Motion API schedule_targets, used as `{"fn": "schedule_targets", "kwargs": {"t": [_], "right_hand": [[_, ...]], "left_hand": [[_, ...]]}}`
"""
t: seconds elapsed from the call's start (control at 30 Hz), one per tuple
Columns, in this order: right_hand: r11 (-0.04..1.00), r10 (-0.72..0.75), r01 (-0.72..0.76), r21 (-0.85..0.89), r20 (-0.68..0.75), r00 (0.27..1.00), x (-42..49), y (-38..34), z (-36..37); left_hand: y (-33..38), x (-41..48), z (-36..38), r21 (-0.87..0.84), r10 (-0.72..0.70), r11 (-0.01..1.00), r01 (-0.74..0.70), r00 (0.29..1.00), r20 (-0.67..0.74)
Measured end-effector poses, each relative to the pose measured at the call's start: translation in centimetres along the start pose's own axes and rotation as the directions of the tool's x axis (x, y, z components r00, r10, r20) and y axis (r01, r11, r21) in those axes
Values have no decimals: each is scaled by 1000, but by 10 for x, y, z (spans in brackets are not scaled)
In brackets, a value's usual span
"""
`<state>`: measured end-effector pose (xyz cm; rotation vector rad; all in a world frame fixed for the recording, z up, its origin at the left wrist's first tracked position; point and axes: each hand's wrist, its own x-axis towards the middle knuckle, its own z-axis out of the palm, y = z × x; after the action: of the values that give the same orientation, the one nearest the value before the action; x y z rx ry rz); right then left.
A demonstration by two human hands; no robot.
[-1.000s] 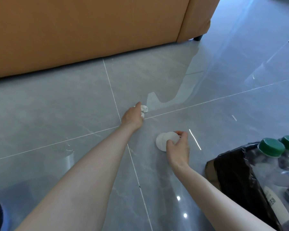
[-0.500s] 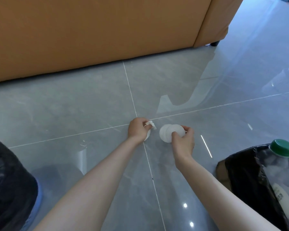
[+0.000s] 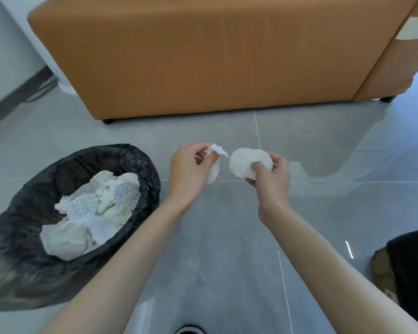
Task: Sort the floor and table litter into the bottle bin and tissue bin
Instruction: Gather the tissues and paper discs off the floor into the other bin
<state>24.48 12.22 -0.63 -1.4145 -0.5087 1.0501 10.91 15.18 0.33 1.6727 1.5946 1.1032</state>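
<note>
Holding litter in both hands, the person now has them raised above the floor [image 3: 227, 261], where a second ago both were down on the tiles picking it up. The left hand [image 3: 188, 167] pinches a crumpled tissue [image 3: 214, 168] between thumb and curled fingers, and a strip of it hangs down past the palm. The right hand [image 3: 273, 182] grips a few round white pads [image 3: 241, 160], fanned and overlapping, with the thumb pressed on their near face. Tissue and pads sit just beside each other without touching. Earlier the hands were further apart, the left one reaching farther away.

The view has swung left. The tissue bin [image 3: 46, 174], lined with a black bag, is now in full sight on the near left, where half a second ago only a dark sliver showed at that edge. White paper [image 3: 82, 225] lies heaped inside it, along with round printed discs. The left hand is just right of its rim, not over it.

The bottle bin [image 3: 410, 256] has slid almost out of view at the near right. Only a corner of its black liner and some brown card show, and the green-capped bottles seen before are out of frame. The sofa [image 3: 203, 56] fills the far side, and more of its left end shows than before.
</note>
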Motion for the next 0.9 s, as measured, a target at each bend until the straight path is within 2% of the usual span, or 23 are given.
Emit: {"fn": "schedule_targets", "kwargs": {"t": [0.13,0.27,0.43,0.53,0.6,0.67,0.8,0.9], "right_hand": [[997,-42,55,-61,200,979,-36,-11,37],[991,-42,89,-103,389,920,-67,-13,73],[959,24,154,-239,610,792,-98,-1,120],[906,117,220,-360,716,688,-105,11,142],[845,123,316,-431,732,670,-105,19,147],[783,70,412,-466,725,685,-101,21,144],[731,-41,507,-458,711,702,-88,15,130],[726,-108,534,-433,695,711,-76,12,118]], "left_hand": [[-3,-19,-60,42,0,999,6,988,-154],[-17,-38,-109,120,-8,992,40,968,-252],[-55,-53,-157,316,-108,921,227,929,-353],[-71,-58,-169,411,-259,837,361,923,-285],[-70,-62,-171,474,-356,775,417,909,-217],[-67,-63,-172,465,-367,783,412,911,-189],[-64,-50,-171,367,-271,871,328,942,-198],[-55,-41,-168,290,-147,927,240,940,-308]]}}
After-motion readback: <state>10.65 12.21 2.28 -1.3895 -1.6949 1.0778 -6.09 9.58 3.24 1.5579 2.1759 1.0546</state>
